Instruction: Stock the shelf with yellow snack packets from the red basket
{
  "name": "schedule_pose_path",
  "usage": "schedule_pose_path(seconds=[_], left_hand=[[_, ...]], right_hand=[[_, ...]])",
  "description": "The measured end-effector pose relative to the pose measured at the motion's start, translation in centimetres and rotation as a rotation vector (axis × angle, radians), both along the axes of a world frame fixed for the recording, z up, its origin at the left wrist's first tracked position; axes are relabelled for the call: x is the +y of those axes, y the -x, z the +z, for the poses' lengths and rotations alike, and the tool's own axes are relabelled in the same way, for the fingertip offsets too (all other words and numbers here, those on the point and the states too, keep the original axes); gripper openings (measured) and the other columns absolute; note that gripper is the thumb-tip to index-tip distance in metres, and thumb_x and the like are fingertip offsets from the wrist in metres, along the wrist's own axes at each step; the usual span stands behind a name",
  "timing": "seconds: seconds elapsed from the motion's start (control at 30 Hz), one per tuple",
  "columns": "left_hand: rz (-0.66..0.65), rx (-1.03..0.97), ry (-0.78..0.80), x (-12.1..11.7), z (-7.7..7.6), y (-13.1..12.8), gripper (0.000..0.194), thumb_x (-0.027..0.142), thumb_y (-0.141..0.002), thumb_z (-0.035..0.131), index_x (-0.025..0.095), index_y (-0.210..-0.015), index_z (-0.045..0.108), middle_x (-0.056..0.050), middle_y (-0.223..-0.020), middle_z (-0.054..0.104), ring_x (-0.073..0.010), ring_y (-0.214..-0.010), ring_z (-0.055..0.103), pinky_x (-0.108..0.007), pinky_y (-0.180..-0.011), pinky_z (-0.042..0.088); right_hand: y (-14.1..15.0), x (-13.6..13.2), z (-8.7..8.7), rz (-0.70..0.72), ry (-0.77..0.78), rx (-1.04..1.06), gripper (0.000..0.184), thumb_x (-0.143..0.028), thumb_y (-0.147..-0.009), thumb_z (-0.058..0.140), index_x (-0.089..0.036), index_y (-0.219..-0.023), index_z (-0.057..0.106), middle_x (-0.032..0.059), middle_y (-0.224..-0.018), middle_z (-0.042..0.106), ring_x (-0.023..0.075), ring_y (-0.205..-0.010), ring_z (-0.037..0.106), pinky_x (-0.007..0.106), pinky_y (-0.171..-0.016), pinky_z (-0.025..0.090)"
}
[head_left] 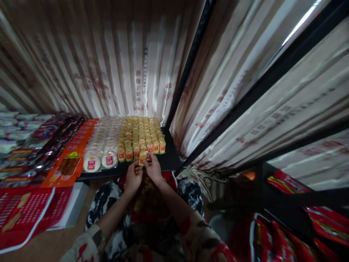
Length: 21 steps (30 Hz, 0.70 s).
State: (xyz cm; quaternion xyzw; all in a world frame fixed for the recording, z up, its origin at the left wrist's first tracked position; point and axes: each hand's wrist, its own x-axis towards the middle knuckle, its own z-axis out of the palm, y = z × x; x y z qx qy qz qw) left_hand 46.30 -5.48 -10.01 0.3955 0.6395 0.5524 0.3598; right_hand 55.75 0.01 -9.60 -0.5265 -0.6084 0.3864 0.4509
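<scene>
A small yellow snack packet (143, 156) with a red label stands tilted at the front of the display, between my two hands. My right hand (153, 168) pinches its right side, with thumb and fingers closed. At its lower left edge, the closed fingers of my left hand (133, 177) also grip it; the fingertips are partly hidden. Directly behind are tight rows of matching yellow packets (141, 133) on a dark shelf (173, 154). Round white packaged cakes (92, 163) with red labels line up to the left of these.
Farther left lie orange snack bags (68, 162), dark shiny packs (54, 153) and white-wrapped packs (12, 125). A red basket (35, 214) is at lower left. Black rack bars (245, 103) slant in front of the printed curtain (131, 65). Red bags (280, 236) fill the lower right.
</scene>
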Motion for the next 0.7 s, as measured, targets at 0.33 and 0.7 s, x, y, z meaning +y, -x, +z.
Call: schedule_pose_path(seconds=[0.33,0.7], left_hand=[[-0.020,-0.114,0.007,1.9,-2.0,-1.0,0.038,0.010,-0.070,0.054,0.015,-0.108,0.054,-0.011,-0.113,0.057,-0.0166,-0.090,0.064,-0.031,-0.081,0.053],[-0.030,0.012,-0.074,1.5,-2.0,-1.2,0.040,0.013,-0.068,0.053,0.015,-0.107,0.058,-0.011,-0.112,0.050,-0.0163,-0.087,0.063,-0.030,-0.081,0.054]], right_hand=[[0.1,0.9,-0.6,-0.040,-0.091,-0.115,0.050,-0.016,-0.078,0.049,-0.016,-0.129,0.046,0.0113,-0.108,0.058,0.0212,-0.097,0.057,0.034,-0.081,0.052],[-0.7,-0.4,-2.4,-0.008,-0.194,-0.175,0.039,-0.012,-0.077,0.043,-0.016,-0.113,0.057,0.0128,-0.111,0.055,0.0230,-0.106,0.052,0.040,-0.092,0.048]])
